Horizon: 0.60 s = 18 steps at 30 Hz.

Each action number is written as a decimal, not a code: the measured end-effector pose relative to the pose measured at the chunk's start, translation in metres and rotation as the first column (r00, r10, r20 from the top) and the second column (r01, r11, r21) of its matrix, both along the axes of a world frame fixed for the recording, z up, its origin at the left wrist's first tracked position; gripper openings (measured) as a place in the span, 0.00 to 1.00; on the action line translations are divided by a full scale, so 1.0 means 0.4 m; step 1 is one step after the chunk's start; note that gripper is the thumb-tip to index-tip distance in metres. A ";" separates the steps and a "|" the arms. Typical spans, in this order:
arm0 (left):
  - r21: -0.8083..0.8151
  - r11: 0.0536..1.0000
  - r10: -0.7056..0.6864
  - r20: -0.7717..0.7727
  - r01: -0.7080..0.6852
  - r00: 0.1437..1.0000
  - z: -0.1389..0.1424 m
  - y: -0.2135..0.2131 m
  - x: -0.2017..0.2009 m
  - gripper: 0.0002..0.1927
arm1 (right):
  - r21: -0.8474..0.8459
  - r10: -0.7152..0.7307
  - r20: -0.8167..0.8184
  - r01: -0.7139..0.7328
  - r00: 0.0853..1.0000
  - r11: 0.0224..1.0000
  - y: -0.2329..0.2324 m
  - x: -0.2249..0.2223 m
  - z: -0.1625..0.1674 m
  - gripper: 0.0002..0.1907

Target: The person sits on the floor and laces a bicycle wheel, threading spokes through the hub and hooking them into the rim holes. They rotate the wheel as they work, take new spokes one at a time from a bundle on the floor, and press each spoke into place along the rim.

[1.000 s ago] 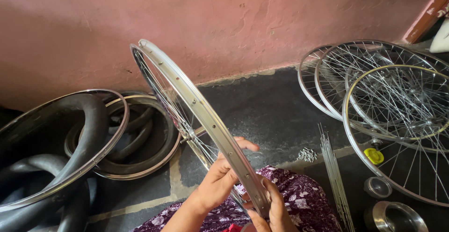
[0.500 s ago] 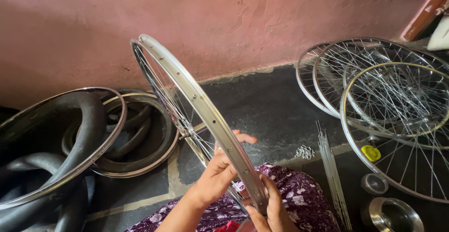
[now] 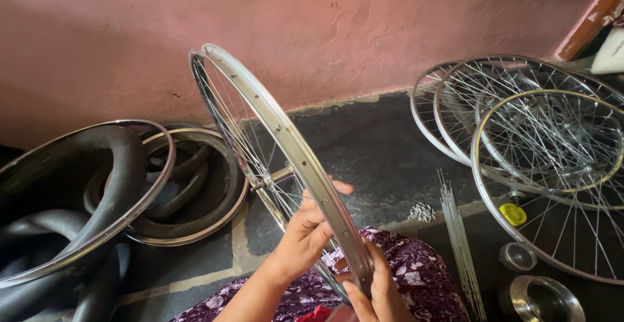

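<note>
A silver bicycle wheel rim point(image 3: 273, 117) with thin spokes and a hub point(image 3: 266, 180) stands upright on edge over my lap. My left hand point(image 3: 305, 234) is pressed against the rim's left side near its lower part, fingers reaching in among the spokes. My right hand point(image 3: 377, 289) grips the rim's lower edge from the right, thumb on the outer face. Both hands meet close together at the bottom of the wheel, above my purple flowered clothing point(image 3: 416, 276).
Several spoked wheels point(image 3: 546, 140) lean at the right. Bare rims and black tyres point(image 3: 97, 192) lie at the left. A bundle of loose spokes point(image 3: 458, 237), a small pile of nipples point(image 3: 422, 212), a yellow cap point(image 3: 513, 214) and metal cups point(image 3: 543, 299) lie on the dark floor. A pink wall stands behind.
My left hand has slid a little lower along the rim and closer to my right hand. The wheel stays upright in nearly the same place.
</note>
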<state>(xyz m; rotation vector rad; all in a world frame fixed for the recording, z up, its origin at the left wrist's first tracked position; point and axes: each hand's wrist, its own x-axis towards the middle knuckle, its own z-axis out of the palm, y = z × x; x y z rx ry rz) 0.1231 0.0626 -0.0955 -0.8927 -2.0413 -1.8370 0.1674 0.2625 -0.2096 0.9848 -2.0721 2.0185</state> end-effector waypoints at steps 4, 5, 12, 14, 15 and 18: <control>-0.065 0.998 -0.020 -0.028 0.019 0.999 0.008 -0.002 -0.001 0.09 | 0.012 0.001 0.043 -0.002 0.999 1.000 -0.001 -0.001 0.005 0.42; -0.039 0.999 -0.031 0.010 0.032 0.999 0.010 -0.002 0.003 0.09 | 0.020 -0.001 0.040 0.000 0.999 1.000 -0.001 0.000 0.005 0.42; 0.208 0.973 -0.126 0.142 0.095 0.982 0.010 0.006 0.008 0.08 | 0.000 -0.004 0.007 0.004 1.000 1.000 0.004 -0.005 -0.013 0.42; 0.123 0.991 -0.056 0.081 0.046 0.995 0.009 0.006 0.002 0.09 | -0.005 -0.010 -0.018 0.010 1.000 1.000 0.003 -0.008 -0.022 0.42; 0.067 0.997 -0.041 0.037 0.039 0.998 0.009 0.005 0.000 0.10 | -0.006 -0.014 -0.026 0.014 1.000 1.000 0.002 -0.009 -0.027 0.42; -0.041 0.998 -0.048 -0.028 0.047 0.998 0.012 0.001 -0.005 0.13 | -0.029 -0.014 -0.017 0.013 1.000 0.999 -0.003 -0.014 -0.037 0.43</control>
